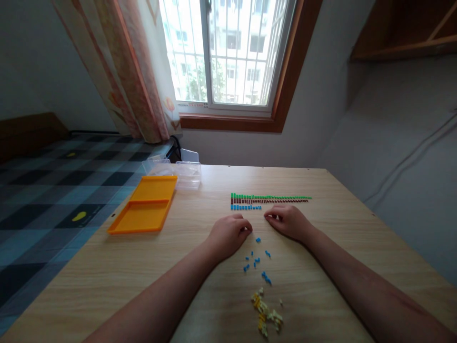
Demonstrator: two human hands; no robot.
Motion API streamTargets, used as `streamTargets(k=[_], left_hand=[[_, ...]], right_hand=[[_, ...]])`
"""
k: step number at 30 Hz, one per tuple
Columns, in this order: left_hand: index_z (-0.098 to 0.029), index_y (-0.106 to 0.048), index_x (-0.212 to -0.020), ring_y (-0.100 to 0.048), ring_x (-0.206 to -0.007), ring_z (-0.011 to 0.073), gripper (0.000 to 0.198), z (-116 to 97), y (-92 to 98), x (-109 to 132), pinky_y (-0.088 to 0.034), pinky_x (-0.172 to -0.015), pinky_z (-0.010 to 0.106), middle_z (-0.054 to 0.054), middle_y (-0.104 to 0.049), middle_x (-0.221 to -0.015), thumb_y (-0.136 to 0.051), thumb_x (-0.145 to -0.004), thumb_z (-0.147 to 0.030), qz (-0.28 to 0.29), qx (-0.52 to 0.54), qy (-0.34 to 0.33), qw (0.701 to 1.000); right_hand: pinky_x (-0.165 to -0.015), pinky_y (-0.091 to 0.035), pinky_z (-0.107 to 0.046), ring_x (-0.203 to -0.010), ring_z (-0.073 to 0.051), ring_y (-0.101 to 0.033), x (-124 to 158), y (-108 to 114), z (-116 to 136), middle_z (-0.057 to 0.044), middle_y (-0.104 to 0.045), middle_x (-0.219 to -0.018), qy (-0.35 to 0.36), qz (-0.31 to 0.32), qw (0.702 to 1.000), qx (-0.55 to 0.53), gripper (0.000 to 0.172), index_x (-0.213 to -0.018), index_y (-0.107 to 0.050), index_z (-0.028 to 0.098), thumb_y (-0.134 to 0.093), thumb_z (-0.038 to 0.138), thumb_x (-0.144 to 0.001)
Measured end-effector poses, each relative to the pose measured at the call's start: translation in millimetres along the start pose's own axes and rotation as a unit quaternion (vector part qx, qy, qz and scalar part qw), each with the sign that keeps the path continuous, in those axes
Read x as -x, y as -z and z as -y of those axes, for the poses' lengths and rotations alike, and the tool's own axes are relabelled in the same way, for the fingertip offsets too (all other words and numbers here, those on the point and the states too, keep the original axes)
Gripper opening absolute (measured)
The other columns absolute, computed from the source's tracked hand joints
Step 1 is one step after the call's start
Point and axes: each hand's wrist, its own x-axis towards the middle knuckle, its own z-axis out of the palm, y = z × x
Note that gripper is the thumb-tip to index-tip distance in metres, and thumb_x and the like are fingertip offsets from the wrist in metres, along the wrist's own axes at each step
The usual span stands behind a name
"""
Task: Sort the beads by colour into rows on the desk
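Note:
My left hand (233, 233) rests on the wooden table with its fingers curled and the fingertips together, just left of the loose blue pieces (257, 260). Whether something tiny sits in its fingertips I cannot make out. At the right end of the short row of blue pieces (244, 207) is my right hand (287, 220), its thumb and fingers pinched close to the tabletop; what they hold, if anything, is hidden. Beyond the blue row run longer rows of brown pieces (267, 201) and green pieces (267, 196). Nearer me lies a pile of cream and yellow pieces (264, 312).
An orange two-part tray (134, 217) lies at the table's left edge. Behind it stand clear plastic boxes (188, 175). A bed with a checked cover (46, 190) adjoins on the left. A window (232, 57) and walls bound the far and right sides.

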Motion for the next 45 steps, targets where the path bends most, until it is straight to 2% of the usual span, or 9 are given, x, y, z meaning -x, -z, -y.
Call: streamTargets(k=[4,7,15,21,28,35,40,43,45], left_hand=[[-0.026,-0.075,-0.088,-0.063,-0.081,0.0178,0.016,-0.2,-0.7,0.4,-0.045,-0.072,0.028,0.000,-0.070,-0.092,-0.060,-0.087,-0.019,-0.001,-0.003,0.000,1.000],[-0.026,-0.075,-0.089,-0.063,-0.081,0.0176,0.016,-0.4,-0.9,0.6,-0.045,-0.072,0.027,0.000,-0.070,-0.092,-0.060,-0.087,-0.019,-0.003,-0.004,-0.002,1.000],[-0.026,-0.075,-0.088,-0.063,-0.081,0.0176,0.016,-0.2,-1.8,0.2,-0.046,-0.072,0.028,0.000,-0.070,-0.091,-0.060,-0.087,-0.019,-0.002,-0.006,0.000,1.000],[-0.026,-0.075,-0.087,-0.063,-0.080,0.0173,0.016,-1.9,-0.7,0.0,-0.046,-0.070,0.027,0.000,-0.070,-0.090,-0.060,-0.087,-0.020,-0.001,-0.009,0.003,1.000],[-0.026,-0.075,-0.088,-0.063,-0.081,0.0173,0.016,-2.8,-0.1,-0.1,-0.047,-0.072,0.027,0.000,-0.070,-0.092,-0.060,-0.087,-0.020,0.000,-0.008,0.004,1.000],[-0.027,-0.076,-0.089,-0.063,-0.081,0.0175,0.017,-0.8,-1.7,0.0,-0.046,-0.072,0.027,0.000,-0.070,-0.092,-0.060,-0.087,-0.021,0.002,-0.007,0.005,1.000],[-0.026,-0.074,-0.087,-0.063,-0.082,0.0182,0.016,-1.0,-1.7,-0.1,-0.045,-0.072,0.028,0.001,-0.069,-0.091,-0.060,-0.087,-0.020,0.001,0.000,0.004,1.000],[-0.025,-0.072,-0.088,-0.061,-0.080,0.0179,0.013,-1.3,-0.7,0.1,-0.044,-0.071,0.028,0.000,-0.068,-0.089,-0.061,-0.084,-0.020,-0.001,0.014,0.010,1.000],[-0.023,-0.068,-0.090,-0.059,-0.077,0.0175,0.013,-0.9,-0.1,0.0,-0.042,-0.069,0.028,0.000,-0.066,-0.084,-0.062,-0.080,-0.017,-0.003,0.030,0.017,0.999]], right_hand=[[-0.073,-0.047,-0.027,-0.078,-0.017,-0.065,-8.0,-4.8,-5.0,-0.002,-0.074,-0.086,-0.043,-0.036,0.998,0.022,0.017,-0.090,-0.077,0.025,-0.061,0.023,-0.089],[-0.072,-0.048,-0.027,-0.082,-0.018,-0.067,-13.3,-8.2,-4.9,-0.002,-0.076,-0.091,-0.074,-0.045,0.996,0.036,0.018,-0.094,-0.078,0.027,-0.060,0.025,-0.091],[-0.074,-0.050,-0.028,-0.084,-0.018,-0.069,-14.3,-9.7,-5.4,-0.002,-0.076,-0.098,-0.080,-0.053,0.995,0.030,0.020,-0.098,-0.078,0.025,-0.059,0.026,-0.090],[-0.072,-0.050,-0.029,-0.082,-0.019,-0.069,-14.9,-9.8,-4.6,-0.003,-0.077,-0.095,-0.076,-0.042,0.995,0.053,0.021,-0.097,-0.078,0.026,-0.059,0.027,-0.090],[-0.078,-0.052,-0.029,-0.087,-0.019,-0.070,-14.3,-10.3,-5.9,-0.002,-0.077,-0.099,-0.068,-0.044,0.995,0.050,0.021,-0.100,-0.078,0.027,-0.058,0.027,-0.091],[-0.075,-0.052,-0.029,-0.085,-0.019,-0.070,-13.7,-10.3,-7.1,-0.004,-0.077,-0.097,-0.068,-0.042,0.995,0.053,0.021,-0.099,-0.078,0.026,-0.058,0.027,-0.092],[-0.079,-0.053,-0.031,-0.087,-0.020,-0.070,-13.8,-8.9,-5.1,-0.005,-0.077,-0.098,-0.061,-0.074,0.995,0.008,0.021,-0.098,-0.078,0.024,-0.058,0.026,-0.091],[-0.074,-0.053,-0.031,-0.077,-0.019,-0.068,-12.6,-6.6,-0.1,-0.006,-0.076,-0.091,-0.032,-0.093,0.995,-0.028,0.020,-0.095,-0.078,0.023,-0.058,0.026,-0.090],[-0.066,-0.050,-0.029,-0.067,-0.016,-0.063,-10.7,-5.0,5.8,-0.006,-0.074,-0.080,-0.004,-0.078,0.996,-0.045,0.020,-0.093,-0.078,0.022,-0.058,0.025,-0.090]])
